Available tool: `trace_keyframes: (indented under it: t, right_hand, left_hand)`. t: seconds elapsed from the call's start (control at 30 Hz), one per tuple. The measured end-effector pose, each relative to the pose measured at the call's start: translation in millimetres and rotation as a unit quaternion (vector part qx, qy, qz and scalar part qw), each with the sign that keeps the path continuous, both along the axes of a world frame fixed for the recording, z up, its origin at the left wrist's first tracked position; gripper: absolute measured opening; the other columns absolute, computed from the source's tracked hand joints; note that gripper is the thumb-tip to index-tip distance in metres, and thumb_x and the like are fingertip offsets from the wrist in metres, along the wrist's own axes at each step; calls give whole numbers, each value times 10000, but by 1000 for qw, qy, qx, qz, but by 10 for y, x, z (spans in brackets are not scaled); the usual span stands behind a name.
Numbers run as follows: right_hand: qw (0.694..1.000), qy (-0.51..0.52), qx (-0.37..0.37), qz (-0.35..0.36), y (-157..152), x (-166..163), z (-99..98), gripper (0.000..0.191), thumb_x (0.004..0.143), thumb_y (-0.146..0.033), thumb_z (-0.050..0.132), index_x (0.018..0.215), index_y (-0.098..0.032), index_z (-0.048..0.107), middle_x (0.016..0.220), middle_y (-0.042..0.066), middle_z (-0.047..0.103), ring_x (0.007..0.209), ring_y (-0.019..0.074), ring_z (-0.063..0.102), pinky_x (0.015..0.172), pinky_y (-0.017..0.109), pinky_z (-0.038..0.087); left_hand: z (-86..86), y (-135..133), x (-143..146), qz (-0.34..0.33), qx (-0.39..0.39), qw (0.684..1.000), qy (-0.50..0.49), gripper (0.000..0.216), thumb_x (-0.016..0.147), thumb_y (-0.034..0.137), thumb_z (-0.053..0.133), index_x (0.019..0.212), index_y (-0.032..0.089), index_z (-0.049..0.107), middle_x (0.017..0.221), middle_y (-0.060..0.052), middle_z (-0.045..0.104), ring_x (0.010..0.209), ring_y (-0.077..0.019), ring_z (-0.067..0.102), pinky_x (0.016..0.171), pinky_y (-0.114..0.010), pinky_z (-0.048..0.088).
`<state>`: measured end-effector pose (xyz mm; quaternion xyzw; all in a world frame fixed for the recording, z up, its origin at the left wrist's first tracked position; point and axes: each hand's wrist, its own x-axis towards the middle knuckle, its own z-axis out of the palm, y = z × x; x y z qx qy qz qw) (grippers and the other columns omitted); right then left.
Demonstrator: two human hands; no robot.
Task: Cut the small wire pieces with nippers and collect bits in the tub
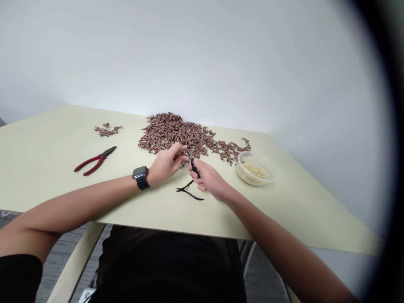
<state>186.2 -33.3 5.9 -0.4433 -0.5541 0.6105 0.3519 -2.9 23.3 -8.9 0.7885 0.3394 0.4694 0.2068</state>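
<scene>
My right hand [207, 179] is wrapped round the black handles of a small pair of pliers [193, 163], whose metal jaws point up and left. At the jaw tips my left hand [168, 162], with a dark watch [140, 176] on its wrist, has thumb and fingers pinched together. What sits in that pinch is too small to make out. Just behind both hands spreads a heap of small reddish-brown pieces [170, 130] with shiny bits, trailing off to the right. Black nippers [186, 191] lie on the table below my right hand, partly covered by it.
Red-handled pliers [96, 161] rest on the pale yellow table [132, 210] at the left. Beyond them lies a small cluster of brown pieces [107, 129]. A clear round tub [241, 172] with yellowish bits stands at the right. A white wall [176, 54] borders the table's back.
</scene>
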Motion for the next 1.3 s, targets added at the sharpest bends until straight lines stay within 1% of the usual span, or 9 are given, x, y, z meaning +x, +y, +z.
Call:
trace_keyframes:
  t: [0.1,0.17,0.23,0.37,0.5,0.63,0.73,1.07,1.3]
  right_hand:
    - [998,42,-40,19,58,59,11,423,975,-635,429,1000,-217,489,795,-21,360,553,82,183,461,204,132]
    - [1000,2,18,-14,112,129,-8,428,982,-633,420,1002,-214,504,804,-15,386,562,87,218,471,215,166]
    - [986,-89,126,-66,160,211,-31,421,1000,-615,408,982,-207,514,801,-6,431,600,104,315,515,232,249]
    - [897,-281,326,-98,207,352,-39,337,1019,-523,439,1001,-197,522,814,12,539,732,153,479,670,283,345]
    - [834,-369,404,-77,200,420,-8,305,1017,-475,458,1105,-193,536,882,39,585,772,177,524,720,306,370]
    - [800,-408,434,-65,183,442,15,315,1021,-465,458,1164,-198,543,1068,87,623,909,215,578,774,320,407]
    - [789,-421,443,-60,179,448,19,328,1025,-458,457,1214,-203,540,1118,97,626,967,234,590,811,330,428]
    - [785,-429,443,-56,167,451,42,334,1043,-453,445,1244,-203,539,1142,96,624,996,234,600,866,337,454]
    - [779,-443,439,-57,162,445,52,347,1048,-460,423,1239,-195,541,1126,106,627,998,245,604,869,340,450]
  left_hand:
    - [25,23,-16,-7,-1,1000,13,178,948,295,611,1095,203,570,899,-38,739,718,-119,671,655,-222,476]
    - [52,8,13,-48,-80,995,-47,235,938,345,639,1094,200,539,792,-22,716,593,-105,613,591,-222,466]
    - [79,-15,50,-102,-179,971,-121,281,927,400,658,1052,202,503,736,-15,693,505,-94,553,507,-213,431]
    - [119,-31,78,-158,-287,926,-185,308,921,451,662,956,184,512,743,-36,681,482,-79,513,454,-198,370]
    - [136,-7,59,-175,-344,899,-209,265,931,380,641,836,159,531,755,-34,649,489,-47,461,470,-192,312]
    - [144,4,52,-200,-375,874,-234,214,925,315,628,813,158,535,650,8,568,467,-40,400,512,-209,301]
    - [151,-4,54,-208,-386,867,-235,199,930,318,618,831,159,551,600,23,523,457,-47,371,520,-222,279]
    - [152,-12,50,-203,-387,867,-238,217,935,323,614,813,155,551,614,22,537,466,-46,366,571,-232,318]
    - [140,-16,54,-185,-388,872,-235,286,929,380,639,783,155,539,642,7,575,470,-43,395,527,-217,309]
